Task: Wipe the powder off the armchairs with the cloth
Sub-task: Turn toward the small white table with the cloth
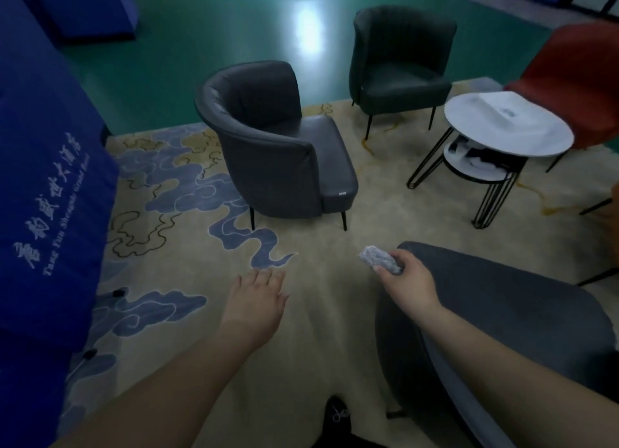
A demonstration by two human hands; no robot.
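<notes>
Head cam: right hand (407, 280) grips bunched grey cloth (380, 259) just above nearest dark armchair's (522, 317) back edge. Left hand (258, 300) held out over patterned carpet (187, 193), fingers straight, holding nothing. Two more dark armchairs (278, 139) farther off, nr round white table (507, 126).

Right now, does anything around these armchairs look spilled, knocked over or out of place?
Nothing stands out. The two dark armchairs, one nearer and one farther, stand upright on their legs, and so does the round white table. I can't make out powder in this dim light. The right hand grips the cloth.
</notes>
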